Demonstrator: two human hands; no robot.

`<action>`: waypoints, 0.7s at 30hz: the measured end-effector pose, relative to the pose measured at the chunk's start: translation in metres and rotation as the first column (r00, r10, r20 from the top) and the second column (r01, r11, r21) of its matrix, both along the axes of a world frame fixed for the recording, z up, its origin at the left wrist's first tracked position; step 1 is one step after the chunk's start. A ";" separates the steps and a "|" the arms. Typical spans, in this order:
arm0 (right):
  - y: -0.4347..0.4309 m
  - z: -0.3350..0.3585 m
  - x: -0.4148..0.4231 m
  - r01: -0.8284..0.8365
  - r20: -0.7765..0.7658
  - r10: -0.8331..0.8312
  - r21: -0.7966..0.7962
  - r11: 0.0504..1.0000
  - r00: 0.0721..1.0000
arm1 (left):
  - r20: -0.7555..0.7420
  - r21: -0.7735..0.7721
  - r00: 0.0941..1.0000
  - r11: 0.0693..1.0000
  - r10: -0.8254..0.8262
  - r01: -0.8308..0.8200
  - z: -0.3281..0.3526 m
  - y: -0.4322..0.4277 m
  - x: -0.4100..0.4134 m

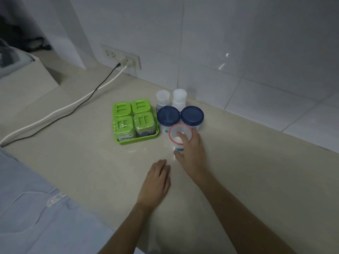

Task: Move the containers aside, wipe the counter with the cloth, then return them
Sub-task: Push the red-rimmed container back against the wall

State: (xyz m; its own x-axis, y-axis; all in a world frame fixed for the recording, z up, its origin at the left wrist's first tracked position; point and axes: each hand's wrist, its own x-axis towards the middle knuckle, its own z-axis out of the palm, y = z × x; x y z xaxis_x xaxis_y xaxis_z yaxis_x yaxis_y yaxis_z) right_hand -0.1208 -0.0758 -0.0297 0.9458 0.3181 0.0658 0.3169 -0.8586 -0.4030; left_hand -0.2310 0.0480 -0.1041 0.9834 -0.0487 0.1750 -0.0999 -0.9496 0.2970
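The clear jar with the red rim [178, 137] stands on the counter [247, 180] at the front of the group, touching or just beside the two blue-lidded jars [180, 117] at its twelve o'clock. It looks like thin plastic with a little white stuff at the bottom, so I'd judge it light, stiff, a bit slick, and easy to tip if pushed near the top. The right hand [190, 151] is on it, fingers [183, 139] curled over the rim and thumb low on the side wall, clamped on the jar. A hold round the middle of the wall would seem steadier than the rim.

At the jar's nine o'clock sits a green tray [136, 141] with four green-lidded tubs, likely best carried by the tray. Two small white cups [171, 99] stand behind the blue lids, near the wall. The left hand [156, 182] lies flat on the counter at six o'clock, fingers together, holding nothing. I see no cloth.
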 end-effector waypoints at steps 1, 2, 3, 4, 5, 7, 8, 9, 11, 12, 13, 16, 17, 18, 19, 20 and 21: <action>0.005 -0.003 0.003 0.014 -0.033 -0.012 0.081 0.997 0.999 | 0.003 -0.011 1.000 1.000 -0.006 0.006 -0.002 0.002 -0.002; 0.008 -0.005 0.005 0.025 -0.049 -0.017 0.151 0.988 0.999 | 0.016 -0.023 1.000 1.000 -0.006 0.006 -0.003 0.003 -0.001; 0.011 -0.005 0.008 0.036 -0.044 -0.028 0.209 0.977 0.999 | 0.030 -0.036 1.000 0.999 -0.003 0.004 -0.004 0.003 0.001; 0.013 -0.006 0.009 0.051 -0.034 -0.044 0.251 0.967 0.998 | 0.036 -0.041 0.999 0.999 -0.002 0.004 -0.004 0.003 0.003; 0.014 -0.007 0.010 0.064 -0.029 -0.058 0.278 0.958 0.998 | 0.039 -0.041 0.999 0.999 -0.005 0.006 -0.005 0.003 0.003; 0.014 -0.008 0.011 0.043 -0.019 -0.039 0.316 0.948 0.999 | 0.043 -0.048 0.999 0.999 -0.016 0.018 -0.006 0.003 0.002; 0.011 -0.008 0.010 0.027 -0.013 -0.024 0.325 0.945 1.000 | 0.042 -0.055 0.999 0.998 -0.018 0.020 -0.006 0.004 0.002; 0.007 -0.008 0.009 0.018 -0.006 -0.017 0.333 0.943 1.000 | 0.032 -0.063 0.999 0.998 -0.016 0.018 -0.006 0.004 0.002; -0.007 -0.008 0.007 0.013 0.009 -0.017 0.353 0.935 1.000 | 0.025 -0.065 1.000 0.998 -0.013 0.015 -0.005 0.004 0.001; -0.017 -0.008 0.006 0.016 0.014 -0.022 0.366 0.930 1.000 | 0.033 -0.049 0.999 0.998 -0.028 0.030 -0.005 0.004 0.000; -0.030 -0.008 0.004 0.026 0.016 -0.035 0.374 0.927 0.999 | 0.040 -0.021 0.997 0.998 -0.064 0.065 -0.004 0.004 -0.001; -0.082 -0.004 0.003 0.086 0.015 -0.098 0.354 0.931 0.995 | 0.027 0.076 0.966 0.964 -0.258 0.255 0.006 -0.006 0.011; -0.105 -0.002 0.003 0.121 0.008 -0.132 0.339 0.933 0.991 | 0.021 0.094 0.950 0.947 -0.311 0.308 0.011 -0.019 0.020; -0.125 -0.001 0.004 0.161 -0.003 -0.168 0.320 0.934 0.986 | 0.008 0.103 0.938 0.933 -0.347 0.344 0.017 -0.032 0.031; -0.149 0.000 0.003 0.207 -0.013 -0.213 0.299 0.931 0.977 | -0.008 0.104 0.925 0.920 -0.380 0.379 0.023 -0.051 0.042; -0.173 0.002 0.001 0.250 -0.019 -0.255 0.284 0.926 0.967 | -0.024 0.104 0.913 0.907 -0.408 0.408 0.027 -0.074 0.053; -0.191 0.003 0.000 0.283 -0.027 -0.287 0.276 0.919 0.958 | -0.027 0.111 0.906 0.899 -0.423 0.423 0.028 -0.091 0.061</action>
